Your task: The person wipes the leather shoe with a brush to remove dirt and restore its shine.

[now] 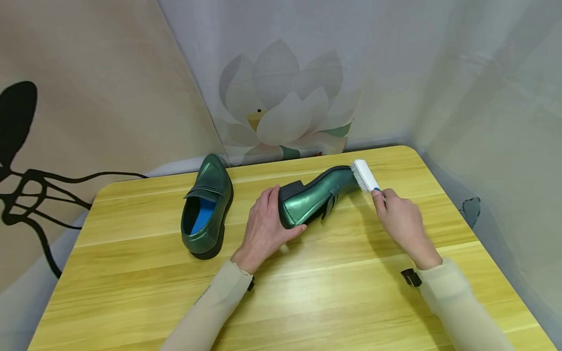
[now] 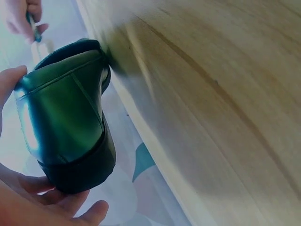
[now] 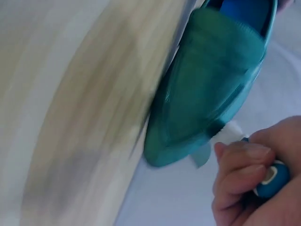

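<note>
My left hand point(image 1: 265, 226) grips a green loafer point(image 1: 313, 197) around its heel. The loafer is turned on its side, its dark sole and heel block facing the wall and its toe pointing right. In the left wrist view the loafer's back point(image 2: 66, 113) sits between thumb and fingers. A white scrub brush point(image 1: 365, 174) has its bristles against the toe. My right hand point(image 1: 404, 224) holds that brush by its handle, whose blue end point(image 3: 275, 181) shows in the right wrist view. There the fingers are curled round the handle, and the loafer's upper point(image 3: 211, 84) is visible.
Another green loafer point(image 1: 212, 195) with a blue insole stands upright at the left, toe toward the wall. The wooden table point(image 1: 307, 302) ends at a curtain point(image 1: 373, 73) printed with a pale flower. Its rounded back corner lies beyond the brush.
</note>
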`<state>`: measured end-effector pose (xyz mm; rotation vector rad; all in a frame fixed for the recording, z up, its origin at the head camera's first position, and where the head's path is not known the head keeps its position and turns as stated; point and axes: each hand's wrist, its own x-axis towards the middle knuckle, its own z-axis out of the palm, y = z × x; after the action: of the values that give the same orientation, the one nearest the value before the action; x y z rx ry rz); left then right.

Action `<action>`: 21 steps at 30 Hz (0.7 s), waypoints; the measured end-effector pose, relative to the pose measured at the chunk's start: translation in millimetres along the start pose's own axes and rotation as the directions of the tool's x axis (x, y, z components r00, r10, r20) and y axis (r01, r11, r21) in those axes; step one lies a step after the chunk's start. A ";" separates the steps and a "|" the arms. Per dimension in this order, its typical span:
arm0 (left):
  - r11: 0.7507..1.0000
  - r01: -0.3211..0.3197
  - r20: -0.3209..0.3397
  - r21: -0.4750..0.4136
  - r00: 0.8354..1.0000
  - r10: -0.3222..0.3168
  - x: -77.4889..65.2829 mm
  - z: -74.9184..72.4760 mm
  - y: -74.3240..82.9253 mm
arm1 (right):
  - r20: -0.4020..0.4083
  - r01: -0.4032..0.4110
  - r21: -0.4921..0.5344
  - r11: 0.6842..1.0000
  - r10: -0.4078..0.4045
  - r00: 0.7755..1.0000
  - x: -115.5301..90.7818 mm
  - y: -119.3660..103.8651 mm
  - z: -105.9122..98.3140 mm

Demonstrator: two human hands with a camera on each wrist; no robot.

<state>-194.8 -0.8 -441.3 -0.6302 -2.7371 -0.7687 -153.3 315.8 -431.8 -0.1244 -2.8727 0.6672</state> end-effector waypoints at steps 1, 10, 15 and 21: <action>1.000 0.009 0.005 -0.004 1.000 -0.009 0.1 -0.3 0.0 | -0.017 0.026 -0.007 1.000 -0.026 1.000 -1.5 -6.0 0.8; 0.997 0.073 0.048 -0.020 0.996 -0.072 0.9 -2.4 0.0 | -0.059 0.263 -0.063 0.963 -0.267 0.962 -16.3 -51.1 7.3; 0.997 0.078 0.055 -0.011 0.996 -0.077 0.7 -2.8 -0.5 | -0.077 0.342 -0.067 0.937 -0.347 0.935 -20.7 -62.9 9.7; 0.997 0.076 0.061 0.009 0.995 -0.077 -0.3 -2.1 -2.6 | -0.059 0.266 -0.066 0.962 -0.270 0.961 -16.1 -54.4 10.7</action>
<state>-195.5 -4.1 -440.8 -0.5596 -2.8330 -0.7694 -141.9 260.5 -419.8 0.2275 -2.7712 0.5179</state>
